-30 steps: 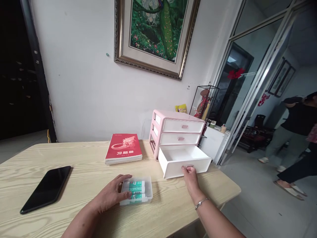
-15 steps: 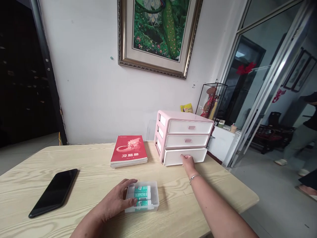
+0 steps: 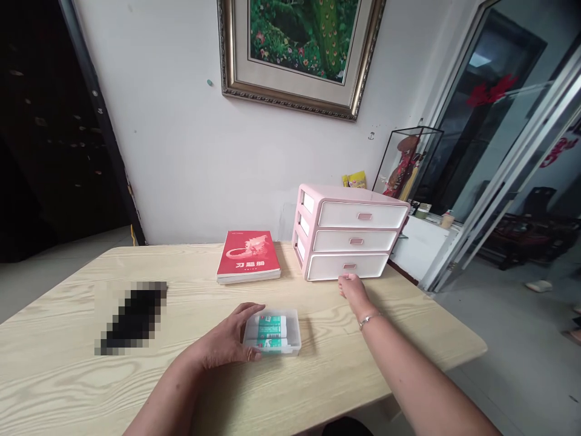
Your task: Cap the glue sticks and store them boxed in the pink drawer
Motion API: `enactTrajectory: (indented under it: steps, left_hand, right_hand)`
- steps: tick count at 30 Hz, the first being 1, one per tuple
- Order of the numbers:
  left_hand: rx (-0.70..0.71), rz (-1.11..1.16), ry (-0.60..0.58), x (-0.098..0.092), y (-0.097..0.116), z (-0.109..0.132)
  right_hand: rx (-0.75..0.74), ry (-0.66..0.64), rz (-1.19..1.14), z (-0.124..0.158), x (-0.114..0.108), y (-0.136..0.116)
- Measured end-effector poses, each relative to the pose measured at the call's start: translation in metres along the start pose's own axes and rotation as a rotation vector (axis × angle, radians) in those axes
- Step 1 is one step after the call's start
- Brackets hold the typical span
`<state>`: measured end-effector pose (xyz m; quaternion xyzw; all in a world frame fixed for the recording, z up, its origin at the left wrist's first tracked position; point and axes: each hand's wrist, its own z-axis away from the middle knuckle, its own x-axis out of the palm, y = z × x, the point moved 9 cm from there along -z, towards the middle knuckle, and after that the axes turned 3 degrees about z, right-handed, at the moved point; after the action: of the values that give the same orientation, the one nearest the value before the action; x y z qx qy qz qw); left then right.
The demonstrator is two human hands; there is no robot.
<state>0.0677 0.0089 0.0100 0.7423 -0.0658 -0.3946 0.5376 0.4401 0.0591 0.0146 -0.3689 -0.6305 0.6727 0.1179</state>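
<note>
So, biggest stuff first: a pale wood-grain table filled most of the view, set against a white wall with a gold-framed peacock painting hanging above it. Over on the right there was a tall aluminium-framed glass door, and a small glass display case sat behind the table.

On the tabletop, a pink-and-white plastic three-drawer organizer stood toward the back, with all three drawers pushed shut. Just left of it lay a red paperback book. Further left was a dark, slab-shaped object, pixelated too heavily to make out.

Closer in, a small clear plastic box sat on the table, holding white-and-green tubes. The box was right at my left hand, which was curled around its left end, with the fingers wrapped over the corner and clearly grasping it. My right hand was empty and relaxed, its fingertips at the foot of the bottom drawer's front, right below the small pink pull. They weren't gripping the pull, and honestly I couldn't tell if they were touching the drawer.
</note>
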Motion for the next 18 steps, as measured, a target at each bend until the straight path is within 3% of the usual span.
enactTrajectory:
  steps: [7, 10, 14, 18]
  left_hand:
    - [0.101, -0.260, 0.096, 0.007, 0.014, -0.003]
    - [0.114, -0.333, 0.155, 0.017, 0.022, -0.008]
    - [0.066, -0.444, 0.218, 0.035, 0.029, -0.012]
    - [0.035, -0.506, 0.267, 0.048, 0.035, -0.013]
  right_hand:
    - [-0.099, -0.286, -0.175, 0.139, 0.017, 0.009]
    - [0.082, -0.436, -0.264, 0.182, 0.025, 0.028]
    - [0.350, -0.485, -0.356, 0.201, 0.030, 0.045]
    - [0.484, -0.486, -0.411, 0.201, 0.034, 0.045]
